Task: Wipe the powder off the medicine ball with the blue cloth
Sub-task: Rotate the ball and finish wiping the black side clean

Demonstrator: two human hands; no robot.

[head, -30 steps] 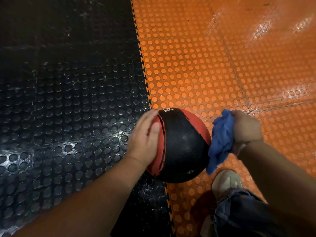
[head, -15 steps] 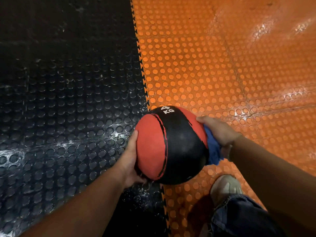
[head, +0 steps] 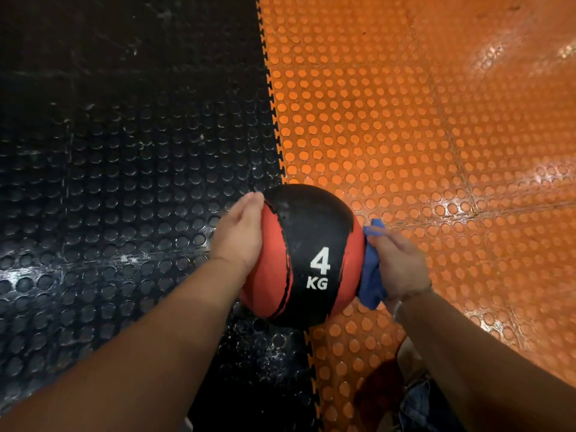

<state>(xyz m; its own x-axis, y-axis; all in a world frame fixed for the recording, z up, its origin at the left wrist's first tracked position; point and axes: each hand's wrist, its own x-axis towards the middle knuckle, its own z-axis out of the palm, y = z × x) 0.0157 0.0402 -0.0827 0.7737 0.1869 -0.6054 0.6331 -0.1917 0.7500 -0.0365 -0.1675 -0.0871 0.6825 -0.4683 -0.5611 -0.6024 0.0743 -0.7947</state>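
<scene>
fingers [head: 251, 202] flat, left hand [head: 240, 235] braces the medicine ball [head: 311, 226]; right hand [head: 397, 263] grips the blue cloth [head: 371, 285] against it: press firmly, rotate.

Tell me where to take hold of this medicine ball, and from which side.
By its widest part, from the two opposite sides. The medicine ball is round with no handle, so a one-sided grip would likely slip. The left hand lies flat on its red left panel; the right hand holds the blue cloth against its right side, probably enough to clamp it.
</scene>
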